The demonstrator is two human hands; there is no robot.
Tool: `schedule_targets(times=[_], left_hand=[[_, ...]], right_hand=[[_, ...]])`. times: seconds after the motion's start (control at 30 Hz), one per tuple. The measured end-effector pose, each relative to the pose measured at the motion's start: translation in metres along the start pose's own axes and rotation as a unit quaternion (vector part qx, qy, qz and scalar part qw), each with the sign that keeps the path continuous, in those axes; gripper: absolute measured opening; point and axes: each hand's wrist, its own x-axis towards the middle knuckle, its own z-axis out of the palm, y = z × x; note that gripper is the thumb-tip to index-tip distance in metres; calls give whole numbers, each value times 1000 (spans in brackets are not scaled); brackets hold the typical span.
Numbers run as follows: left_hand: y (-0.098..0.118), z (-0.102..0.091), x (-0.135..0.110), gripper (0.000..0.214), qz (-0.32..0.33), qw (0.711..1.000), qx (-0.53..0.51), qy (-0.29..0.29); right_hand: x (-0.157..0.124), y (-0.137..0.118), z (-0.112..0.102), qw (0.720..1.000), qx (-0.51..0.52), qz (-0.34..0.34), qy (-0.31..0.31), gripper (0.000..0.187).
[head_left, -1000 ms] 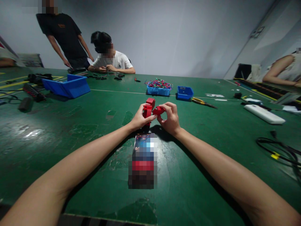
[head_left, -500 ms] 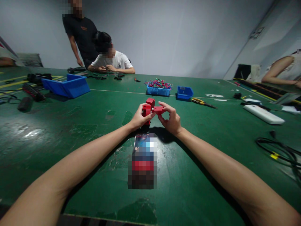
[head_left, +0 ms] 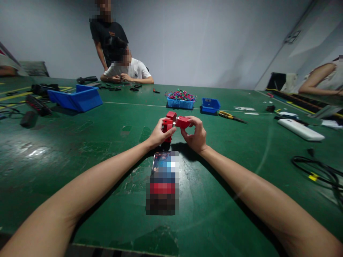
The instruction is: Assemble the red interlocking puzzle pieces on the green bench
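Note:
My left hand grips a red blocky part, standing upright above the green table. Between finger and thumb, my right hand pinches a smaller red block, tilted slightly. A small whitish piece shows where the two red parts meet; whether they are joined I cannot tell. Just in front of my hands lies a phone, its screen lit and mostly blurred out.
Beyond my hands stand a blue bin of coloured wires, a small blue bin and yellow-handled pliers. A larger blue bin is at left. A white case and black cable lie right. Other people are around the table.
The smaller red block in my right hand has shifted slightly right and up and tilted. My left hand has stayed in place. A standing person in black has moved right.

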Motion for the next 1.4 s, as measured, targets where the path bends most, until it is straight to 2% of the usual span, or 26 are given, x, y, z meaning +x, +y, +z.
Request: schedule_targets(times=[0.1, 0.23, 0.4, 0.67, 0.8, 1.23, 1.4], left_hand=[[0, 0, 1, 74, -13, 1000, -19, 5], [4, 1, 0, 71, -28, 999, -37, 13], [6, 0, -2, 74, -22, 999, -39, 9], [5, 0, -1, 74, -12, 1000, -23, 3], [6, 0, -1, 75, 10, 1000, -7, 8], [3, -1, 0, 76, 22, 1000, -3, 15], [6, 1, -1, 74, 21, 1000, -9, 16]], right_hand=[[1, 3, -1, 1000, -22, -6, 8, 39], [0, 1, -3, 998, -35, -43, -28, 38], [-3, -4, -4, 990, -47, -112, -70, 32], [-5, 1, -4, 983, -43, -159, -85, 27], [-6, 3, -4, 982, -32, -161, -93, 25], [-10, 3, -1, 984, -44, -146, -96, 24], [-5, -1, -2, 990, -21, -110, -81, 31]])
